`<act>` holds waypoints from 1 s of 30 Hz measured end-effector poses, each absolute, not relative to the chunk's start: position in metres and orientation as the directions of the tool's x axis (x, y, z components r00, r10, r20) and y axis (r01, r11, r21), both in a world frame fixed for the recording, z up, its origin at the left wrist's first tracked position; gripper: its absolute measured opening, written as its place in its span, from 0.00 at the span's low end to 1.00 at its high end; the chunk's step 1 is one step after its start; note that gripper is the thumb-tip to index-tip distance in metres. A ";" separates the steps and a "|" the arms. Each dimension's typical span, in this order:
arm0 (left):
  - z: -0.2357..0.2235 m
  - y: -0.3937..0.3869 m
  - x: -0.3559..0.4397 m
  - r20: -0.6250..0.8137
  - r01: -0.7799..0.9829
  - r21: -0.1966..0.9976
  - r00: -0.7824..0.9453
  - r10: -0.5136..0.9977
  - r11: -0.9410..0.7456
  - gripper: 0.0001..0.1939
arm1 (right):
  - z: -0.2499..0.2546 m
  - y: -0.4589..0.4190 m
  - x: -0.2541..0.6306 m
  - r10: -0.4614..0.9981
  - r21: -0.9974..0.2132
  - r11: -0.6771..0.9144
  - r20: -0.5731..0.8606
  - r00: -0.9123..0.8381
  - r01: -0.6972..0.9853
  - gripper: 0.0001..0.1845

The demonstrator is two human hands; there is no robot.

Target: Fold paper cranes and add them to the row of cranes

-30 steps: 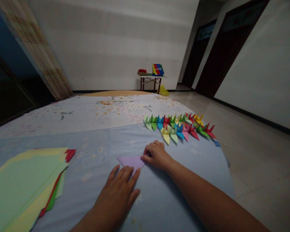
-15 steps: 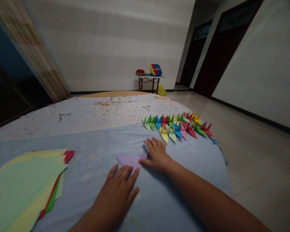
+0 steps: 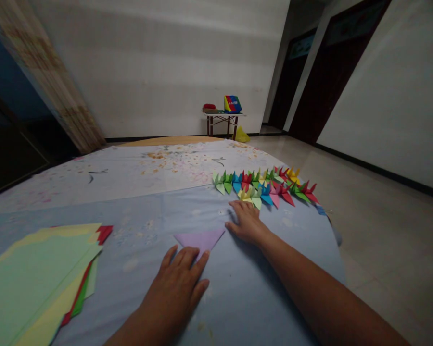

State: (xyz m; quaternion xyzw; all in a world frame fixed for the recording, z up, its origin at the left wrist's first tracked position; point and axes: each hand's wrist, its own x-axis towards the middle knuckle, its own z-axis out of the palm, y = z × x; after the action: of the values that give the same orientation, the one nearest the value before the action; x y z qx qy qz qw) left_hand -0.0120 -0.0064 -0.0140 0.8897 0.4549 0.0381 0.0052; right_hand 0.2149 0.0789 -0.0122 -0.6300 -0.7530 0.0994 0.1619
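A purple sheet of paper folded into a triangle (image 3: 200,237) lies flat on the blue cloth, its point toward me. My left hand (image 3: 178,276) rests over that lower point, fingers spread and fingertips on the paper. To the right of the triangle, my right hand (image 3: 247,222) is apart from it with fingers extended, holding nothing. Just beyond that hand stand rows of colourful folded paper cranes (image 3: 265,192); its fingers partly cover the nearest pale ones.
A fanned stack of coloured paper sheets (image 3: 32,274) lies at the left. Floral cloth (image 3: 166,163) covers the table's far half. By the wall, a small table (image 3: 224,115) carries a colourful box (image 3: 233,104) and a red item (image 3: 209,106).
My right hand has left the purple triangle's right corner and moved right and slightly away, toward the cranes. My left hand has stayed on the paper.
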 end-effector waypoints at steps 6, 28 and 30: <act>-0.012 -0.006 -0.013 0.069 0.799 0.069 0.594 0.802 -0.597 0.23 | -0.006 0.065 0.198 0.931 -0.413 0.352 0.242 -0.272 0.840 0.34; 0.006 -0.009 -0.035 -0.043 0.736 0.197 0.666 0.744 -0.648 0.23 | -0.016 0.082 0.214 0.967 -0.523 0.234 0.035 -0.253 0.820 0.18; 0.007 -0.010 -0.035 -0.035 0.734 0.196 0.667 0.744 -0.650 0.23 | -0.017 0.083 0.215 0.963 -0.543 0.253 0.060 -0.264 0.801 0.15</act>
State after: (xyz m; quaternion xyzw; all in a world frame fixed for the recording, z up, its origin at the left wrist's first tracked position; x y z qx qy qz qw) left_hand -0.0347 -0.0097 0.0067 0.9079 0.4071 0.0244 0.0968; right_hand 0.2147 0.0832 -0.0166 -0.5747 -0.7672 0.2079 0.1947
